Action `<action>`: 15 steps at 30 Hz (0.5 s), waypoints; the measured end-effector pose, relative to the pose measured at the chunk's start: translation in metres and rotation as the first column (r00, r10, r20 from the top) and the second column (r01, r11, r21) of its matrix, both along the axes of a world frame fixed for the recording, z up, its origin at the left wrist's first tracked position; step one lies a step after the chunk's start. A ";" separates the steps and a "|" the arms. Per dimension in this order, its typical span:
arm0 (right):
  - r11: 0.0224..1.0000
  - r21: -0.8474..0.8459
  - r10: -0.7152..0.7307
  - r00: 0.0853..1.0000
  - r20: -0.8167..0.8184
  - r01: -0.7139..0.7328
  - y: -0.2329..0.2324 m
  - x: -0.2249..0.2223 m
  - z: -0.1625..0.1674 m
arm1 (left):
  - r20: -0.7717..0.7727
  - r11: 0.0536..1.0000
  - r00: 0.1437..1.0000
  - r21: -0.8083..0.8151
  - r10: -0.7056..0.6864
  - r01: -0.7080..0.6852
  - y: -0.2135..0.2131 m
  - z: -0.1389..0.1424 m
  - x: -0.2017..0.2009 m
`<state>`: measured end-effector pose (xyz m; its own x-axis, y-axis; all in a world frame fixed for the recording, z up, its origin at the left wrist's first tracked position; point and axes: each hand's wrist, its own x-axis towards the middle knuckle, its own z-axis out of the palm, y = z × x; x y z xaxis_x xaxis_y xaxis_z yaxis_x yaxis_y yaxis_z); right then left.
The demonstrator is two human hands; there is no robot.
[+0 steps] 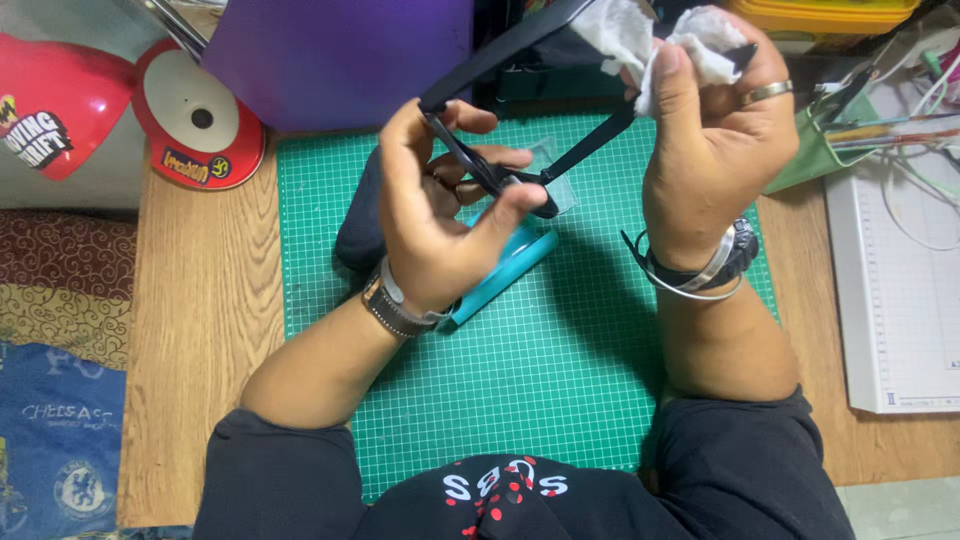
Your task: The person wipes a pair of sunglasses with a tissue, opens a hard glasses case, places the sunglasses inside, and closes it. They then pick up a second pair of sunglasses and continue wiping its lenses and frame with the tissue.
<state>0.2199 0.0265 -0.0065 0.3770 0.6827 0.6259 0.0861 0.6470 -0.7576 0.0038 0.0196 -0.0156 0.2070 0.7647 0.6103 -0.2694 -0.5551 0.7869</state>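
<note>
Two hands work above a green cutting mat [560, 380] on a wooden desk [200, 330]. At the far left I see a red lamp [60, 100] and, beside it, a red round base [200, 120]; a patterned cloth [60, 260] lies nearer, at the left edge. Moving right, my left hand [435, 215] is curled, thumb and fingers pinched shut on a pair of black glasses [500, 180] near the hinge, held up over the mat. One black arm of the glasses runs up and away toward the far side, in front of a purple box [340, 55]. Under this hand a teal case [505, 272] rests on the mat, partly hidden by the wrist, and a dark pouch [358, 235] lies just left of it. Further right, my right hand [715, 140] is closed around a white tissue [640, 35], fingers wrapped tight, and the tissue covers the far end of the other arm of the glasses. At the right edge a white board [895, 300] lies on the desk, with cables [930, 80] at its far side.
</note>
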 end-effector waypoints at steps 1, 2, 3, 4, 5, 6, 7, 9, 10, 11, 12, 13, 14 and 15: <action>1.000 0.021 -0.001 1.000 0.003 0.001 0.001 0.002 -0.002 | -0.038 1.000 0.999 0.025 0.019 -0.018 -0.004 0.002 -0.001; 0.999 0.034 -0.003 1.000 0.005 0.003 0.003 0.002 -0.003 | -0.052 0.999 0.998 0.037 0.039 -0.037 -0.004 0.003 -0.001; 0.999 0.047 -0.005 1.000 0.008 0.004 0.004 0.004 -0.005 | -0.065 0.997 0.996 0.050 0.059 -0.056 -0.005 0.004 -0.001; 0.999 0.049 -0.008 1.000 0.008 0.007 0.005 0.004 -0.006 | -0.056 0.996 0.995 0.046 0.079 -0.077 -0.005 0.005 0.000; 0.999 0.051 -0.004 1.000 -0.020 0.005 0.006 0.007 -0.007 | -0.051 0.995 0.994 0.040 0.095 -0.093 -0.005 0.006 -0.001; 0.999 0.054 0.001 0.999 -0.048 0.002 0.007 0.009 -0.007 | -0.046 0.993 0.993 0.033 0.111 -0.110 -0.004 0.007 -0.001; 0.998 0.061 0.013 0.994 -0.105 -0.007 0.008 0.012 -0.006 | -0.045 0.992 0.991 0.028 0.124 -0.122 -0.002 0.009 -0.003; 0.992 0.127 0.041 0.984 -0.172 -0.020 0.010 0.020 -0.002 | -0.067 0.986 0.984 0.032 0.163 -0.161 0.002 0.011 -0.007; 0.983 0.182 0.057 0.982 -0.180 -0.023 0.010 0.023 0.001 | -0.088 0.981 0.978 0.039 0.190 -0.188 0.004 0.013 -0.009; 0.975 0.223 0.033 0.987 -0.156 0.002 0.009 0.024 0.003 | -0.107 0.976 0.970 0.045 0.216 -0.213 0.006 0.014 -0.010; 0.964 0.265 0.008 0.991 -0.132 0.028 0.007 0.025 0.005 | -0.150 0.956 0.947 0.126 0.283 -0.266 0.007 0.014 -0.010; 0.952 0.295 -0.057 0.995 -0.080 0.078 0.003 0.023 0.007 | -0.186 0.927 0.918 0.208 0.351 -0.312 0.009 0.015 -0.010; 0.954 0.292 -0.053 0.998 -0.039 0.062 -0.002 0.019 0.007 | -0.205 0.896 0.892 0.288 0.404 -0.339 0.010 0.014 -0.009; 0.956 0.289 -0.048 0.999 0.002 0.045 -0.008 0.014 0.007 | -0.215 0.856 0.862 0.366 0.460 -0.365 0.012 0.014 -0.008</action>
<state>0.2339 0.0190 0.0002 0.3974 0.4544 0.7972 0.1272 0.8331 -0.5383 -0.0043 0.0312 -0.0017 0.1142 0.6055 0.7876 0.2480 -0.7851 0.5676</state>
